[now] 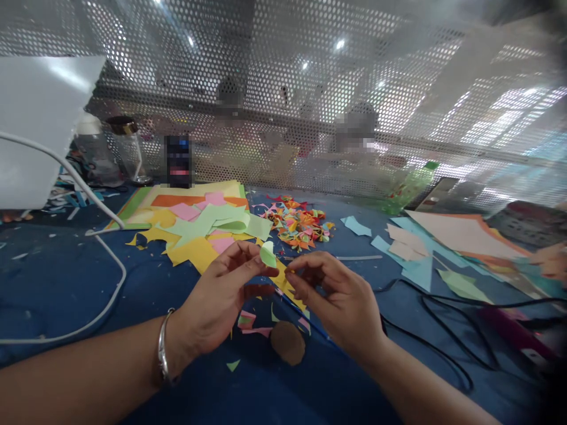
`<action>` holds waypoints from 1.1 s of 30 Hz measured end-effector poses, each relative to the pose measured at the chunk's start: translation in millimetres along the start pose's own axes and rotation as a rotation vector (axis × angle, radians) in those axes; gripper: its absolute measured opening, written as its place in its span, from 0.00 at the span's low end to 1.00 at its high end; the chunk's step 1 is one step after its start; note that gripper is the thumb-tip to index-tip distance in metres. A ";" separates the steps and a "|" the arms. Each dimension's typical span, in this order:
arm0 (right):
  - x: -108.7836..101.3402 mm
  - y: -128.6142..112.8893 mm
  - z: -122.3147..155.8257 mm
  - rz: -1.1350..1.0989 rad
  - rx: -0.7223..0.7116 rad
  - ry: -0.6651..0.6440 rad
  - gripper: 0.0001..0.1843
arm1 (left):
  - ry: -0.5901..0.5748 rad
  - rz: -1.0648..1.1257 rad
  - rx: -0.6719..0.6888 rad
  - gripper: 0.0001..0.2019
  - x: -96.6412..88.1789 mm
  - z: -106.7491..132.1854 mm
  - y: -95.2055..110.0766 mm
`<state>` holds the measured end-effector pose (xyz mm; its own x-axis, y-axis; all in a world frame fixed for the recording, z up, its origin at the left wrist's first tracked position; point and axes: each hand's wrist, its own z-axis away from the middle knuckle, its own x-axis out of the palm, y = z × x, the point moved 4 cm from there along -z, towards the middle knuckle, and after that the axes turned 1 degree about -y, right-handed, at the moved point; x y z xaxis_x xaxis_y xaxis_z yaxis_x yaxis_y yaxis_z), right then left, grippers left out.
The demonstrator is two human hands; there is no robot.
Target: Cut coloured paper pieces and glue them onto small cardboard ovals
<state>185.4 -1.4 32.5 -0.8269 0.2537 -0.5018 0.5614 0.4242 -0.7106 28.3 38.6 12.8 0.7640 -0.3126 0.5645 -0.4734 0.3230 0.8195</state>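
Observation:
My left hand [215,298], with a silver bangle at the wrist, pinches a small curled piece of light green paper [268,254] between thumb and fingers. Just to its right, my right hand [339,301] has thumb and forefinger pressed together; a tiny yellow-orange speck shows at the tips, too small to name. Below the hands lie a round brown disc [287,343], a thin blue stick [305,317] and pink paper scraps [248,321]. Behind them is a heap of small folded multicoloured paper pieces [301,223], beside overlapping green, yellow and pink paper [208,227].
A white cable [117,283] loops at left, black cables [447,319] at right near a purple device [516,333]. Blue and pale paper sheets [452,233] lie right. Jars [130,150], a phone [178,160] and a green bottle [411,186] stand before a perforated metal screen [283,71].

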 end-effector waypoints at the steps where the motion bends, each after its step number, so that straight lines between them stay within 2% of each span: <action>1: -0.2 0.6 0.2 -0.005 -0.002 0.003 0.02 | 0.006 -0.008 -0.006 0.08 -1.1 -0.4 -0.8; 8: 0.7 3.7 -0.7 -0.036 0.013 0.009 0.03 | -0.025 0.045 -0.107 0.05 0.4 1.1 -6.9; 16: 1.3 4.3 -1.2 -0.008 0.019 0.006 0.03 | -0.054 0.178 -0.044 0.05 4.7 -0.5 -2.5; 33: 5.0 6.3 -1.7 -0.169 0.188 -0.086 0.08 | -0.051 0.134 0.028 0.04 4.6 -2.1 2.4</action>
<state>184.7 4.0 26.3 -0.9080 0.1146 -0.4031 0.4188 0.2837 -0.8627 31.6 39.8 17.2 0.6700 -0.3134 0.6730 -0.5824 0.3402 0.7383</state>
